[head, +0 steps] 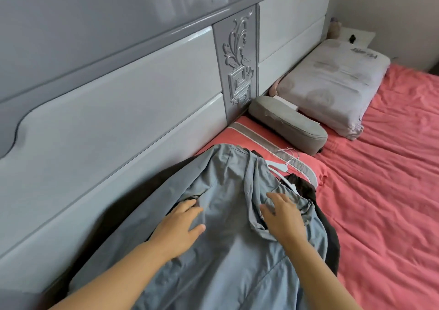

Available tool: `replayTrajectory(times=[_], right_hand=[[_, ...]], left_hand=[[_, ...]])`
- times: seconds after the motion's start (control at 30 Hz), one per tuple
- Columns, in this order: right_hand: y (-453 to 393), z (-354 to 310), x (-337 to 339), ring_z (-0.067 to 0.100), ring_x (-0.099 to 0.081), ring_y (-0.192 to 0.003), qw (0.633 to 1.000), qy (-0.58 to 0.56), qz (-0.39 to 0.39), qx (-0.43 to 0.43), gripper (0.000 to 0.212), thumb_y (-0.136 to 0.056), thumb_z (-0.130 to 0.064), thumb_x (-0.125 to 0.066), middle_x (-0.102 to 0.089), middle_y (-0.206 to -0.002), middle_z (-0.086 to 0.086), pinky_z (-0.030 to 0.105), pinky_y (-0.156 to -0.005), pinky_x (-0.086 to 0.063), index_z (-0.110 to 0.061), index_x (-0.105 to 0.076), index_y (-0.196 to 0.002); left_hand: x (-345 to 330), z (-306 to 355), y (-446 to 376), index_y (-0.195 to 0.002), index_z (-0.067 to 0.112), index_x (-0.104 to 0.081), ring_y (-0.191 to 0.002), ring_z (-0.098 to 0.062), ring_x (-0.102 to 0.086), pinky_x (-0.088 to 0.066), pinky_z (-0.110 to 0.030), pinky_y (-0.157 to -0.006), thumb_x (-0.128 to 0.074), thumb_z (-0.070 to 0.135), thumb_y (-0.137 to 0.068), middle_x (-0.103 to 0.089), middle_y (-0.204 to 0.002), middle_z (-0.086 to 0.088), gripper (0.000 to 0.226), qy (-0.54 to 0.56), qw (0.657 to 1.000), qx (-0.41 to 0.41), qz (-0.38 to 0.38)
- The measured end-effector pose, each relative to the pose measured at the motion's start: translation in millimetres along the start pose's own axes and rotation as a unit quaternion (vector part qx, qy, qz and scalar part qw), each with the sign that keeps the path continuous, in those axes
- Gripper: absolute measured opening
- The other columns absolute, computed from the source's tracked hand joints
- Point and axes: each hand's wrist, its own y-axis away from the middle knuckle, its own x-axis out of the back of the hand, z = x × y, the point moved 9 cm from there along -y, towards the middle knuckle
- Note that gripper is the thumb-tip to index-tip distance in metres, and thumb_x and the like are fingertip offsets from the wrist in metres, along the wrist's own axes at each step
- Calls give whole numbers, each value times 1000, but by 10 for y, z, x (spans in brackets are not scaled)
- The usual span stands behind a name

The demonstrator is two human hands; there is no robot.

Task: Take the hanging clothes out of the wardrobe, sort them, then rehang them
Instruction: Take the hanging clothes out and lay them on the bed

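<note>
Your two hands are both down on one blue-grey garment (228,226), spread over the bed beside the headboard (118,110). Your left hand (178,229) has its fingers curled into the cloth, the fingertips tucked into a fold at the garment's headboard side and the thumb lying on top, so it grips the fabric. Your right hand (282,217) lies on a bunched ridge of the same garment with its fingers spread fairly wide and only lightly bent; you cannot tell whether any cloth is pinched beneath them.

Under the blue-grey piece there is dark clothing (330,236), showing along its right edge and again on the headboard side; how many dark pieces there are cannot be told. Just beyond your right hand a white hanger (279,167) pokes out from the pile. Two metal hooks seem to overlap there, though the blur makes the count unsure.

The pile rests partly on one red pillow (259,141) with grey and white stripes, lying against the headboard. Further along the headboard you have one grey cushion (287,124), touching the red pillow's far end, then one pale lilac pillow (332,84) near the bed's far corner. The red sheet (384,179) covers the rest of the bed to your right. One white bedside stand (356,36) sits past the far corner.
</note>
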Motion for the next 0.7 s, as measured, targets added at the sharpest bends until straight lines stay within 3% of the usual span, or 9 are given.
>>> replayTrajectory(times=[0.07, 0.27, 0.4, 0.53, 0.7], right_hand=[[209, -389, -15, 25, -56, -108, 999, -35, -9, 39, 33, -93, -29, -55, -60, -116, 4, 30, -85, -41, -12, -58, -122], [1056, -1694, -400, 18, -60, -100, 978, -102, -82, 164, 29, -91, -28, -58, -66, -106, 1, 30, -83, -47, -13, -64, -115], [1714, -2519, -637, 17, -61, -94, 956, -103, -120, 246, 26, -90, -33, -58, -67, -97, 0, 26, -76, -44, -14, -67, -106], [2495, -3401, -875, 14, -61, -94, 925, -90, -175, 326, 49, -79, -48, -42, -67, -98, -5, 24, -79, -45, -19, -67, -109], [3532, -4486, -1146, 9, -61, -91, 878, -97, -220, 413, 29, -87, -40, -55, -66, -97, -9, 22, -78, -46, -22, -67, -108]], left_hand=[[101, -64, 230, -141, 28, -38, -137, -8, -29, -28, -23, -105, -49, 39, -95, -22, -153, 13, 48, 6, 1000, 10, 7], [377, -637, 1140, -137, 21, -46, -118, -15, -50, -39, -26, -96, -50, 38, -95, -43, -137, 7, 46, 34, 997, 56, 37], [548, -1210, 2002, -135, 28, -47, -121, -10, -48, -39, -23, -97, -49, 41, -94, -49, -133, 11, 42, 52, 990, 109, 78], [810, -1807, 3043, -135, 34, -45, -117, -1, -47, -37, -14, -92, -48, 41, -95, -48, -131, 19, 41, 80, 971, 168, 148], [1165, -2533, 4412, -135, 32, -47, -112, 0, -51, -40, -14, -91, -50, 41, -94, -51, -130, 17, 41, 111, 932, 240, 247]])
